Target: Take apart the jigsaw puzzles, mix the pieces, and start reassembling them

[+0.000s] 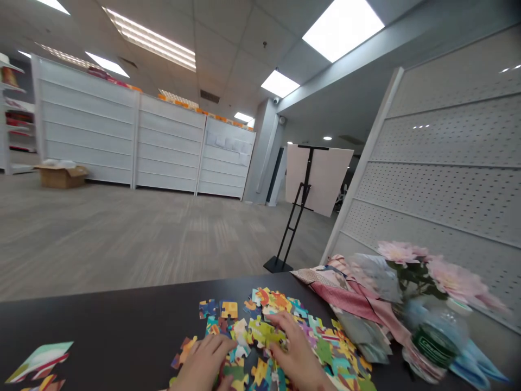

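Jigsaw pieces, dozens, heaped on black table; left hand spread flat, right hand curled over lime piece.

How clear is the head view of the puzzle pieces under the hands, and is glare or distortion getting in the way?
Head view: the multicoloured jigsaw pieces stay readable, with no strong glare on the black tabletop; the left hand and right hand cover some. Wide-angle distortion tilts the grey perforated wall panel; the clear plastic bottle looks blurred.

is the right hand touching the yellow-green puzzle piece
Touching: the head view shows the fingers of the right hand resting on the yellow-green puzzle piece, with no gap between them.
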### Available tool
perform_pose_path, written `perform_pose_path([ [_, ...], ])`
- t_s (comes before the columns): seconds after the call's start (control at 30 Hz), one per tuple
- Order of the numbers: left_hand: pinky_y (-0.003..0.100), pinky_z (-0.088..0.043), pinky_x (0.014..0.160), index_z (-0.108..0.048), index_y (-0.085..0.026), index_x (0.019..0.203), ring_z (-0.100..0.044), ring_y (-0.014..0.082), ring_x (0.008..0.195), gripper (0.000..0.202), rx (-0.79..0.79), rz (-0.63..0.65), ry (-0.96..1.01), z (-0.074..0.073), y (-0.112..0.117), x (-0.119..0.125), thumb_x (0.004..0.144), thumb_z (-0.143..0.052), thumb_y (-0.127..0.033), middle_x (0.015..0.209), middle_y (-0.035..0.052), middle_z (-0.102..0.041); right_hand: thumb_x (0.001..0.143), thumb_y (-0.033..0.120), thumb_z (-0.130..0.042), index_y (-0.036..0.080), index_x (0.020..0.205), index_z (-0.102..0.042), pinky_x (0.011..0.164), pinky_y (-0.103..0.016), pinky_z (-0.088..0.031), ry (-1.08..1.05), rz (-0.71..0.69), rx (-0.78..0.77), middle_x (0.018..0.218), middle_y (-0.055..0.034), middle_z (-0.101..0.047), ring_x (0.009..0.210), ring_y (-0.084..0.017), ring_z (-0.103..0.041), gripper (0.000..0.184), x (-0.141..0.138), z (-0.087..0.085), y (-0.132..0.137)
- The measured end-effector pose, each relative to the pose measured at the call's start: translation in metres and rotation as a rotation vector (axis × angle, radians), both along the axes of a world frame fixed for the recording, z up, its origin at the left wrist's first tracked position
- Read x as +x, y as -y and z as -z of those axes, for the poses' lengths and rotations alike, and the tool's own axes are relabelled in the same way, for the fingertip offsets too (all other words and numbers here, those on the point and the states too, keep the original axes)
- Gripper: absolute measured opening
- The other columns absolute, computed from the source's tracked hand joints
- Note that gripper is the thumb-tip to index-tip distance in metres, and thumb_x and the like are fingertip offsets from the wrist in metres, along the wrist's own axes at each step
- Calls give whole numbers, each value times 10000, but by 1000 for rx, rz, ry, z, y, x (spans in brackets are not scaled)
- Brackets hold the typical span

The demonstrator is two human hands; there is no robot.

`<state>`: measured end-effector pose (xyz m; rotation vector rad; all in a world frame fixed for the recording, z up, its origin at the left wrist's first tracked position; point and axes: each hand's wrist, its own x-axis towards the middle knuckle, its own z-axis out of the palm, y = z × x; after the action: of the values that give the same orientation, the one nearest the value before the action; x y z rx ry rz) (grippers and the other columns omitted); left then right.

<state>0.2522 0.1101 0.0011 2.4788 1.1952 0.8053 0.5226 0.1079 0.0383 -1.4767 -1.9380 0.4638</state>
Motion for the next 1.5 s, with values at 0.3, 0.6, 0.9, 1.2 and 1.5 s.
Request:
perform_pose_path([
  [0.3,372,-523,952,-676,-286,1232,-630,291,1123,385,-39,7,251,-3,-1,-7,860,-576,-277,1228,90,-696,700,312,-699,147,902,-730,760,-339,-506,-301,12,-182,825,-55,-726,808,-233,-670,262,-20,-44,-46],
  [0.6,289,-561,701,-437,-200,1372,-701,231,842,812,-605,16,1046,-3,-12,0,783,-693,-697,945,60,-715,742,547,-742,190,988,-704,695,-267,-536,-342,-213,-241,862,-32,-751,799,-191,-709,436,-97,-81,-29],
  [0.9,275,-543,650,-652,-189,1054,-696,239,765,675,-419,-224,846,-20,-35,-56,698,-701,-760,786,22,-697,538,241,-838,188,548,-605,709,-290,-399,147,62,-251,643,6,-623,769,-223,-607,238,-38,-53,-36],
  [1.2,301,-531,619,-571,-231,934,-689,235,671,465,-329,-433,547,-14,-51,-136,691,-602,-626,768,8,-676,614,197,-721,195,689,-598,638,-232,-360,35,70,-272,732,32,-607,725,-151,-546,144,-15,-5,-44],
  [1.5,456,-493,966,-626,-210,1176,-627,321,1112,440,-95,-427,381,-19,-31,-130,854,-542,-498,1204,123,-667,753,401,-610,221,752,-511,575,-238,-396,-249,-143,-312,643,35,-573,578,-125,-518,205,-76,-43,-55],
])
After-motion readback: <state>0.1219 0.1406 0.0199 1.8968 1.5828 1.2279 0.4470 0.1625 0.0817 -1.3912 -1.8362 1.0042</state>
